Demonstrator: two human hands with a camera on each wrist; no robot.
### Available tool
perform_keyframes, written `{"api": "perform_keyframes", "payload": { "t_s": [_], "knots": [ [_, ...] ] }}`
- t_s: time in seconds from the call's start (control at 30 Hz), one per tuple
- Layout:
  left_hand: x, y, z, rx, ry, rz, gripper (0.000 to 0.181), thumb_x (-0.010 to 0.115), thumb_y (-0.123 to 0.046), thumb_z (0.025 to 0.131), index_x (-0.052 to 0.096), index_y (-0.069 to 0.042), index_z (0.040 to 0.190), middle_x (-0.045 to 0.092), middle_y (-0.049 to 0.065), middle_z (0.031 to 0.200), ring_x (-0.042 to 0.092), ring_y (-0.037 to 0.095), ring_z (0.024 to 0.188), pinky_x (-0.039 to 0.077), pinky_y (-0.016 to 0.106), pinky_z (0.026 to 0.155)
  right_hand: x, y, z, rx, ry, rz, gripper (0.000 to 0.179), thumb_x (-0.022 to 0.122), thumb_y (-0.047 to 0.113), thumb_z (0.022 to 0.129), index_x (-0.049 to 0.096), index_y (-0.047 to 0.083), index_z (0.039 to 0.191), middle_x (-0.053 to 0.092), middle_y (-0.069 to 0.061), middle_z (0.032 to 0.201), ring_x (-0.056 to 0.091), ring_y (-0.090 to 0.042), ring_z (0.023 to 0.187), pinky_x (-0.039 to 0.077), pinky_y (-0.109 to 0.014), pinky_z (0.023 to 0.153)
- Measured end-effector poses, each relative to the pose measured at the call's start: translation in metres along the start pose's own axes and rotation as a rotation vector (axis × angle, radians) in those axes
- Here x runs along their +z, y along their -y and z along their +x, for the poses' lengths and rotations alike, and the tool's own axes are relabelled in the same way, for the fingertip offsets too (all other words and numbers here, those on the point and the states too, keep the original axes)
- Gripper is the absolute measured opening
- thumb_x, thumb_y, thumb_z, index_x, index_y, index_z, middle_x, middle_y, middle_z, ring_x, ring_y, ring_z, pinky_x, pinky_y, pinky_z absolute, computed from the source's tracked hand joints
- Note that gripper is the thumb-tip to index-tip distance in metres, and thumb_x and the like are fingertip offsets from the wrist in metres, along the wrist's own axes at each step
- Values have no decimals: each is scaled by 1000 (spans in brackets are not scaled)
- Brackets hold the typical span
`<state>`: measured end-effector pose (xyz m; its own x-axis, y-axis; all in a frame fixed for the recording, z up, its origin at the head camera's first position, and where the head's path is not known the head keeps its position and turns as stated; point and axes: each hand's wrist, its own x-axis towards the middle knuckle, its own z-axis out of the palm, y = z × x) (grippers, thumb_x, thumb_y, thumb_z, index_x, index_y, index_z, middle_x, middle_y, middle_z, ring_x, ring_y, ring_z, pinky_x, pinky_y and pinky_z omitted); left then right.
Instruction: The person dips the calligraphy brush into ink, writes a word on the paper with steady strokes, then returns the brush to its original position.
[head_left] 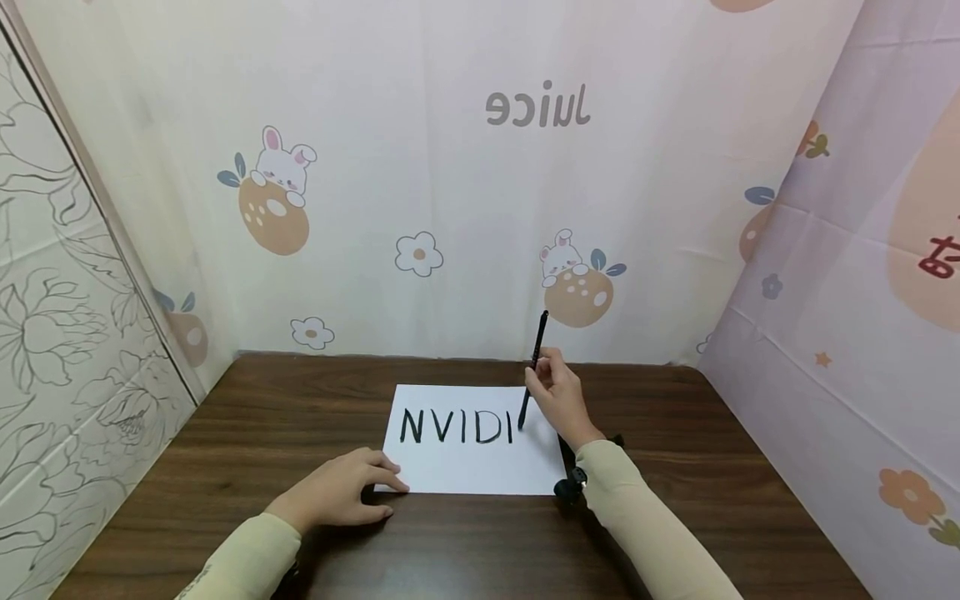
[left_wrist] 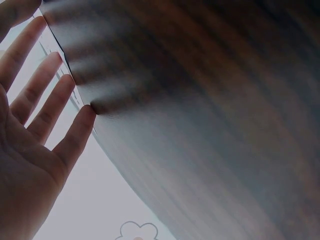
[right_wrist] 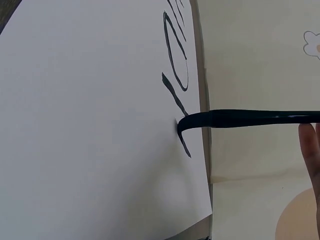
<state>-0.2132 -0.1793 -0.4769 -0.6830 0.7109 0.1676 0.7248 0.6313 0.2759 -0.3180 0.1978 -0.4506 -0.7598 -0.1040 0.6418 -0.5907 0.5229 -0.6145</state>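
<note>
A white sheet of paper (head_left: 465, 471) lies on the table, with large dark letters (head_left: 457, 426) reading "NVIDI". My right hand (head_left: 562, 396) pinches a black brush pen (head_left: 539, 337) over the paper's right part. Close up in the right wrist view, the bent soft tip of the brush pen (right_wrist: 235, 118) touches the sheet, and a thin slanting stroke (right_wrist: 185, 146) runs from it. At the sheet's lower left corner rests my left hand (head_left: 345, 487), fingers extended. From the left wrist, that hand (left_wrist: 25, 145) shows spread fingers and nothing gripped.
The dark wood table (head_left: 300, 417) ends at a pale printed curtain (head_left: 465, 183) close behind the paper. Patterned cloth (head_left: 810, 275) also hangs on the right side, and a flower-patterned panel (head_left: 67, 333) stands on the left. A black strapped device (head_left: 572, 485) sits at my right wrist.
</note>
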Motion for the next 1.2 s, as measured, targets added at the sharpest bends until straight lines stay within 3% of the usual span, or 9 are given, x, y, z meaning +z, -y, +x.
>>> {"api": "perform_keyframes", "payload": {
  "t_s": [0.37, 0.57, 1.1, 1.2],
  "knots": [
    [0, 0, 0, -12, 8, -8, 25, 75, -33, 88, 74, -36, 113, 63, -7, 122, 59, 20, 113, 52, 46, 90, 0, 5, -2, 15, 24, -1, 22, 63, 7, 97, 53, 4, 117, 56, -2, 86, 54, -17, 76, 49, -29, 65],
    [0, 0, -1, -18, 14, -9, 26, 75, -33, 88, 74, -37, 114, 62, -8, 123, 59, 20, 113, 51, 46, 91, 0, 7, -4, 56, 38, 24, 23, 63, 8, 97, 51, 10, 116, 55, -1, 86, 53, -17, 78, 50, -30, 67],
    [1, 0, -1, -12, 13, -15, 26, 75, -33, 89, 74, -37, 114, 63, -8, 122, 59, 19, 113, 51, 46, 91, 1, 7, -6, 71, 87, 76, 23, 61, 9, 98, 50, 5, 119, 55, -3, 87, 55, -20, 78, 55, -29, 66],
    [1, 0, -1, -16, 17, -18, 25, 74, -33, 89, 74, -37, 114, 63, -8, 123, 59, 19, 114, 51, 46, 91, 1, 8, -6, 69, 88, 82, 22, 61, 8, 98, 50, 9, 117, 55, -2, 87, 56, -19, 78, 56, -28, 65]
  ]
}}
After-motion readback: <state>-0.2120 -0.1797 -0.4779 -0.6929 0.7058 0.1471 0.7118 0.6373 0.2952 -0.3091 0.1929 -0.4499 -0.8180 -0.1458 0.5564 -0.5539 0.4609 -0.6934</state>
